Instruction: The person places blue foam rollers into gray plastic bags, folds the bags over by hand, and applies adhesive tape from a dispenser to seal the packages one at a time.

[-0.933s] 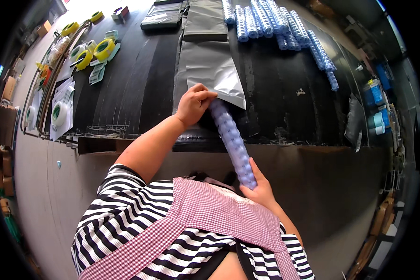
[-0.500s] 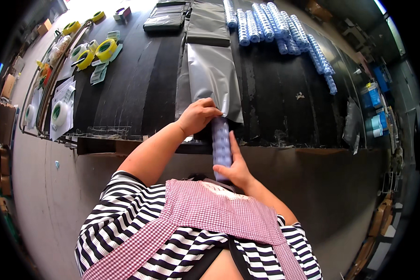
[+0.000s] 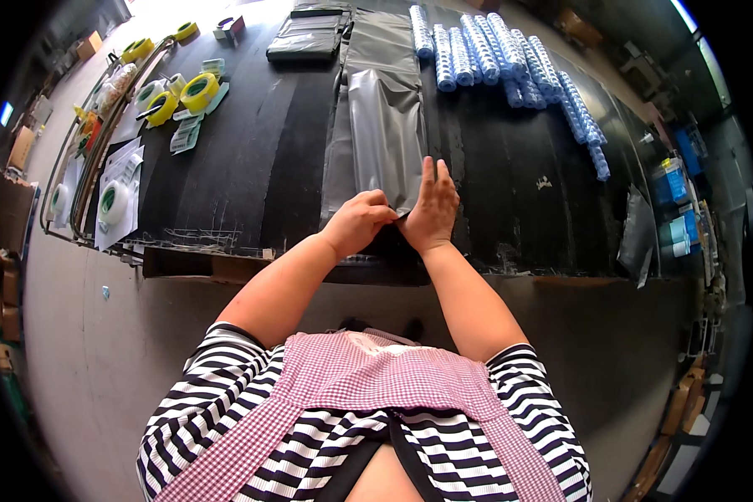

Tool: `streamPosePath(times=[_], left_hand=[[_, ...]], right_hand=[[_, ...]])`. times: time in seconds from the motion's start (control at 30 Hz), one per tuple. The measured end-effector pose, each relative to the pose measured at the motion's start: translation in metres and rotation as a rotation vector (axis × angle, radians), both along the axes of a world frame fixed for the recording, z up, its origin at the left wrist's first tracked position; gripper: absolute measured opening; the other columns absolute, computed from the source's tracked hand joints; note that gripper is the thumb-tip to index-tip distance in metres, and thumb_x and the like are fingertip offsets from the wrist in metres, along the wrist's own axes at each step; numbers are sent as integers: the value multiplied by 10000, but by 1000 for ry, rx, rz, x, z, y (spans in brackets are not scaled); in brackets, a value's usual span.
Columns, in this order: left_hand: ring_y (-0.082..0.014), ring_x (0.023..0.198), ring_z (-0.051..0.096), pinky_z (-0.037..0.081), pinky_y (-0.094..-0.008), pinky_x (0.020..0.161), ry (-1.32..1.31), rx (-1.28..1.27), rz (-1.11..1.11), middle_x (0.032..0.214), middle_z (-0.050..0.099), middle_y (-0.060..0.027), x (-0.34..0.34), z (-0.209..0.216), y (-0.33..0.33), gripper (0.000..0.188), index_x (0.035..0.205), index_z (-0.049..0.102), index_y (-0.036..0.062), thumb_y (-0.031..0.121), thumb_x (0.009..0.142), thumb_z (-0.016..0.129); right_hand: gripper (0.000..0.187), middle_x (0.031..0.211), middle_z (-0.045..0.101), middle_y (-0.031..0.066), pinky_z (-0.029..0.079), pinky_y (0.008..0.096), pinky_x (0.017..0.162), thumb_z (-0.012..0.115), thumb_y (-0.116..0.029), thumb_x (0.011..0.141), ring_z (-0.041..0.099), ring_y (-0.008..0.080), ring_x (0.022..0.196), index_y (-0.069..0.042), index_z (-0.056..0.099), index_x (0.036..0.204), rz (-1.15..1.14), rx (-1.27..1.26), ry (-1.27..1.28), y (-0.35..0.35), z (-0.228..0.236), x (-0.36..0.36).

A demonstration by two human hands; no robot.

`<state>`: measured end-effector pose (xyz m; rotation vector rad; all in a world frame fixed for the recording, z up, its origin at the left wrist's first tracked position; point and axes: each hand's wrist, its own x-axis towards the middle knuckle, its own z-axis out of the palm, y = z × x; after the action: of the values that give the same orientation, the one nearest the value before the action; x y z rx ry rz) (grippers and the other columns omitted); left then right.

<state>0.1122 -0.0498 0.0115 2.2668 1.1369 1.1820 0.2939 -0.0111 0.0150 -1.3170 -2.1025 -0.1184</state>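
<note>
Both hands meet at the glossy grey plastic mailer bag (image 3: pixel 385 134): left hand (image 3: pixel 358 222) pinching its near edge, right hand (image 3: pixel 432 209) pressed flat, fingers extended.

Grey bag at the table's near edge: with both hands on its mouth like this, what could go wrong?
1. The grey bag ends right at the table edge, so it might slide off if released.
2. The left hand pinches only a corner, while the right hand lies flat; the glossy film may slip or crease.

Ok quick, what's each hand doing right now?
Left hand: closed, pinching the near edge of the grey bag.
Right hand: open, fingers straight, flat on the bag.
</note>
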Motion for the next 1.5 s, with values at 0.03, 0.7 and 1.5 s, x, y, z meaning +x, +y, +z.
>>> streamPosePath(times=[0.03,0.7,1.5], left_hand=[[-314,879,619,524,-402,802,3,-12,24,921,616,-89,0,0,0,163,970,756,111,16,843,719],[-217,815,594,513,-348,792,-223,-797,423,1001,572,-114,-47,-20,-91,477,1224,495,94,7,789,673],[-182,804,587,494,-317,756,-316,-1134,642,914,602,-81,-28,10,-96,379,1154,624,78,-44,798,575]], right_hand=[[1094,1478,410,238,363,497,1076,845,-360,730,429,386,1362,-63,234,1588,-81,-46,17,5,-5,-3],[441,911,704,86,556,286,598,789,-25,820,677,136,783,10,546,1185,112,-1345,717,-73,0,67],[342,1028,745,164,543,372,874,882,-139,736,706,276,942,10,729,1004,-211,-785,727,513,-53,-103]])
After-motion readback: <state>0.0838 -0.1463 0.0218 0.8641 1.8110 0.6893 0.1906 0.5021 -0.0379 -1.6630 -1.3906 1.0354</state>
